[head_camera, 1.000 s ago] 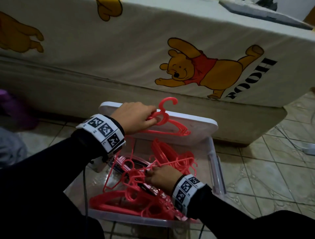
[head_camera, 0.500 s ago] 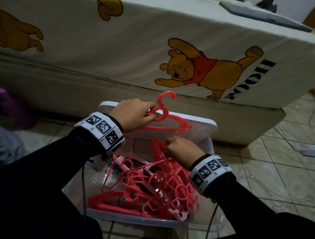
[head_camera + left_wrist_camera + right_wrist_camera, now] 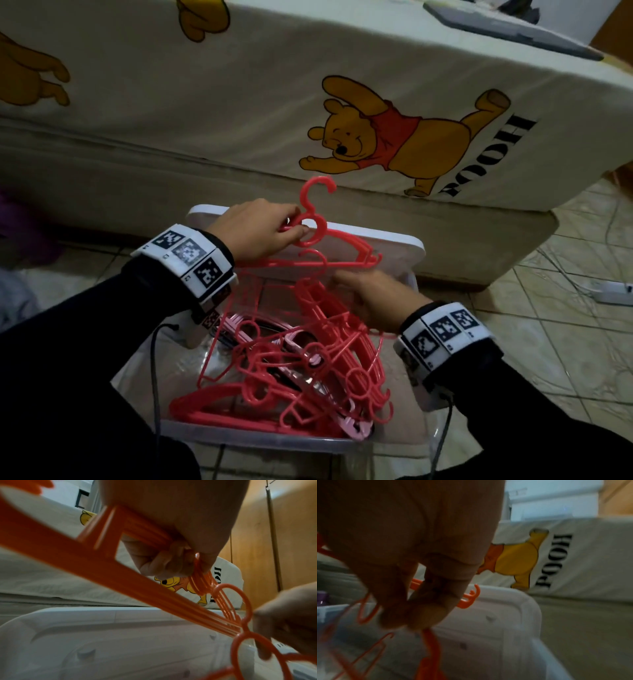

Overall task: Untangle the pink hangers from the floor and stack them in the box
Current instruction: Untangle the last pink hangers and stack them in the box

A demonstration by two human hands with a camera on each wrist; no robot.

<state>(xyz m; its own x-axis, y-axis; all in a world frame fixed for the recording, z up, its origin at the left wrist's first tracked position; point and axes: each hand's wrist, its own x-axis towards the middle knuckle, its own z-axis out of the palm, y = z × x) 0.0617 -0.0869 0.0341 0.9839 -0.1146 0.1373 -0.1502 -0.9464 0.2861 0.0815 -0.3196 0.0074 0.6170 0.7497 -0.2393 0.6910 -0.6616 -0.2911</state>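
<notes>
My left hand [image 3: 270, 229] grips a bundle of several pink hangers [image 3: 342, 253] at their necks, hooks up, above the back of the clear plastic box [image 3: 274, 442]. In the left wrist view the fingers [image 3: 164, 562] curl round the bundle [image 3: 102, 563]. My right hand [image 3: 370, 294] is over the box just below the bundle. In the right wrist view its fingertips [image 3: 412, 612] pinch one pink hanger [image 3: 429, 649] that hangs down. A tangle of pink hangers [image 3: 274, 377] fills the box.
The box's white lid [image 3: 394, 246] leans upright behind it against a bed with a cartoon-bear sheet [image 3: 239, 102]. Tiled floor [image 3: 548, 359] lies to the right, with a white power strip [image 3: 613, 291] and cables. Something purple [image 3: 20, 233] sits far left.
My right hand rose from the front of the tangle to the back of the box, close under the bundle. My left hand lifted the bundle slightly.
</notes>
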